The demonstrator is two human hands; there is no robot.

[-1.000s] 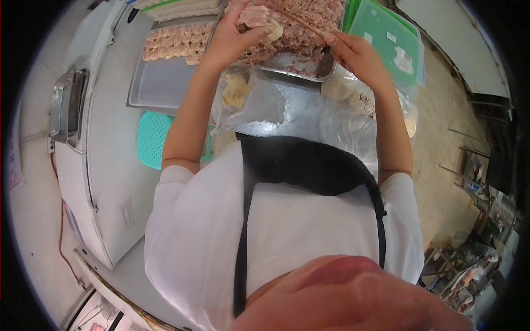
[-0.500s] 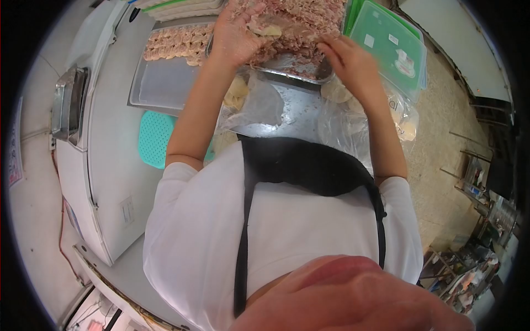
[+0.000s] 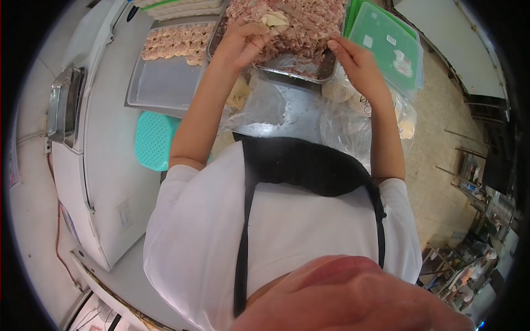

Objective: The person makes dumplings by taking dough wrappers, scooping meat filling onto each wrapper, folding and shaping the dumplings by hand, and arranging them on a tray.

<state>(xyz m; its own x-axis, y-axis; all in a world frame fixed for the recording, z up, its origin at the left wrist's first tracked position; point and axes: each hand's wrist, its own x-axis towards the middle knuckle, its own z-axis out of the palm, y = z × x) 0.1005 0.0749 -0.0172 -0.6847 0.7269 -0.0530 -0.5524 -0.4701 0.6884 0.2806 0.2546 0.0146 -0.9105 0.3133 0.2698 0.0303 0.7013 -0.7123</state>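
Note:
A metal tray (image 3: 301,76) heaped with pinkish ground meat (image 3: 312,25) lies at the top centre. My left hand (image 3: 243,45) is over its near left part, fingers curled in; what they hold is hidden. Just beyond those fingertips, pale yellowish dough wrappers (image 3: 274,20) rest on the meat. Over the tray's right rim is my right hand (image 3: 356,62), thumb and fingers pinched together around something too small to make out. Left of the meat, a shallow plastic tray (image 3: 165,83) carries rows of filled dumplings (image 3: 179,44).
Clear plastic bags (image 3: 345,124) with pale rounds lie below the tray on the right, and another bag (image 3: 256,102) on the left. Green lids (image 3: 386,47) are stacked at right. A turquoise perforated basket (image 3: 154,140) is at left, near a white appliance (image 3: 110,165).
My left hand has gone from spread fingers to curled ones and drawn slightly nearer. The wrappers show higher up on the meat. My right hand has shifted a little right, its fingers pinched.

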